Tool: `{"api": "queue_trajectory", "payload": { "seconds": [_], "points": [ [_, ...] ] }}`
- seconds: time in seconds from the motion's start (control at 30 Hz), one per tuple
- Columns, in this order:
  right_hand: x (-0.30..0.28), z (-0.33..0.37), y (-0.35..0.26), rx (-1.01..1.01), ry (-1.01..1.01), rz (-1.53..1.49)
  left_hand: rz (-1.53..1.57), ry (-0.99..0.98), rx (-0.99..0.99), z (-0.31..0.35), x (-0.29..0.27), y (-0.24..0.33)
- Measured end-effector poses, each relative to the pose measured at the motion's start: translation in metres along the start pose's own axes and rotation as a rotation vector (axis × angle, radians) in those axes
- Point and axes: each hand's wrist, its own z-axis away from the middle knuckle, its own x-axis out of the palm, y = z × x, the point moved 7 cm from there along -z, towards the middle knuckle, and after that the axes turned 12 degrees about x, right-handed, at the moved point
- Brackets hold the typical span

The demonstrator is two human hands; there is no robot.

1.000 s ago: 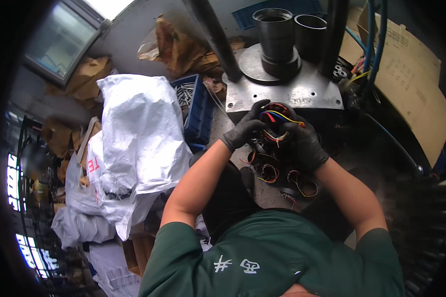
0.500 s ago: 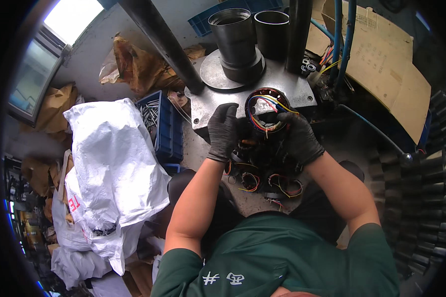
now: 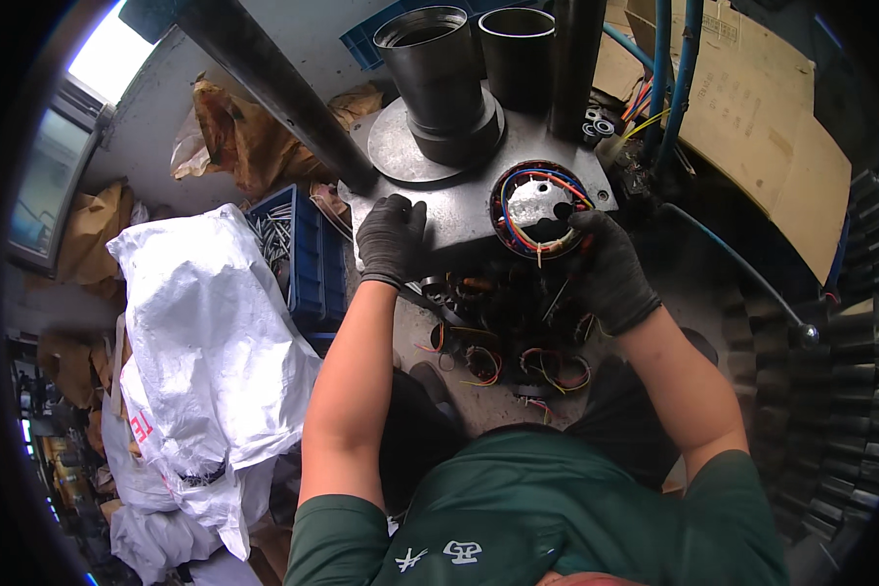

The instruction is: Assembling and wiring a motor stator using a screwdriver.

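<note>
My right hand [image 3: 610,273], in a dark glove, grips the right side of a motor stator [image 3: 500,210], a ring with red, blue, yellow and white wires looped round its inside. The stator is over the front right of a thick metal plate [image 3: 464,210], whose bare surface shows through its opening. My left hand [image 3: 389,239], gloved too, rests at the plate's front left edge with bent fingers and the thumb apart, and no loose object shows in it. Below the plate lie more wired stators [image 3: 481,364], partly in shadow.
A dark metal cylinder [image 3: 430,83] stands on a round disc on the plate, beside another hollow cylinder [image 3: 518,68]. Thick posts [image 3: 283,93] flank them. To the left are a blue crate [image 3: 314,264] of metal parts and white sacks [image 3: 210,332]; cardboard [image 3: 752,127] leans at right.
My left hand has moved left along the plate's edge, away from the stator. The stator, in my right hand, now frames bare plate in its opening. The whole view has shifted slightly.
</note>
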Motion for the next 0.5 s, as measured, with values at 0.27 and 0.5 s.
{"api": "queue_trajectory", "payload": {
  "seconds": [0.27,0.5],
  "points": [
    [-0.002,0.003,0.012,0.197,-0.071,-0.110,0.122,0.183,0.228,-0.020,0.002,-0.013],
    [0.034,0.025,0.009,0.171,-0.144,0.035,0.634,0.287,0.452,-0.014,-0.065,0.098]
  ]
}}
